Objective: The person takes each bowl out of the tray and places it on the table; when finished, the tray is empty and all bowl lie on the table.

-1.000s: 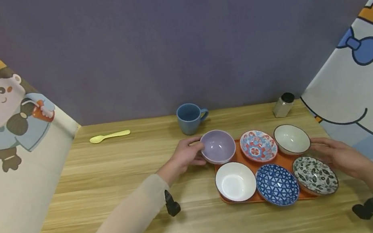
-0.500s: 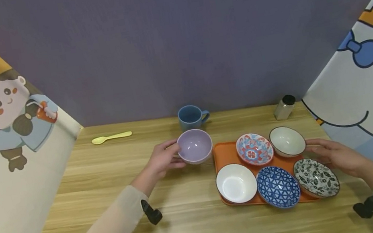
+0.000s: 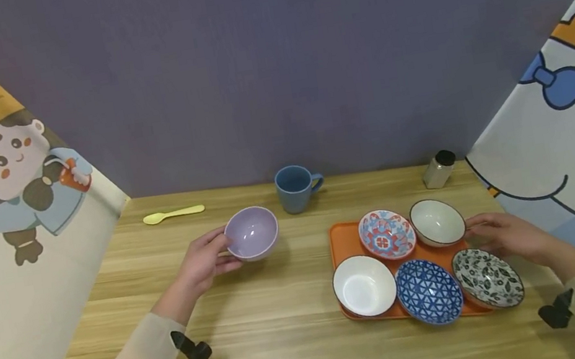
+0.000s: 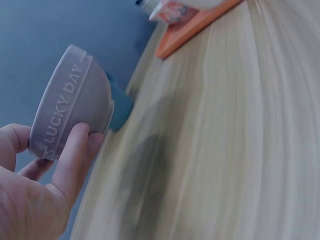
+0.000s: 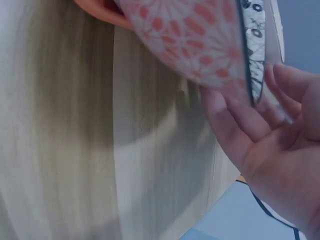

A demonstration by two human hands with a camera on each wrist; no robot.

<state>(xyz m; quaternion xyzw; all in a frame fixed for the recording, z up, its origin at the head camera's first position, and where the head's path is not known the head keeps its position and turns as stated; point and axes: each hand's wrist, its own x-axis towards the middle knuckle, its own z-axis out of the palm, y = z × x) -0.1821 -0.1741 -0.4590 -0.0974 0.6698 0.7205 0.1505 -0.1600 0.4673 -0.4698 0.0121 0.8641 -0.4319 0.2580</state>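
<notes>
My left hand holds a light purple bowl by its left side, raised and tilted above the table. In the left wrist view the bowl's outer wall carries raised "LUCKY DAY" lettering. My right hand grips the right edge of a cream bowl with a dark rim, at the back right of an orange tray. Near that hand is a leaf-patterned bowl, whose red-flowered outside fills the top of the right wrist view. The right fingertips are partly hidden behind the bowls.
Also on the tray are a red-and-blue patterned bowl, a white bowl and a blue triangle-patterned bowl. A blue mug, a yellow spoon and a black-capped jar stand or lie along the back wall.
My left hand has carried the purple bowl leftward off the tray's back left corner. The cream bowl, with my right hand on it, and the red-and-blue bowl have shifted slightly left.
</notes>
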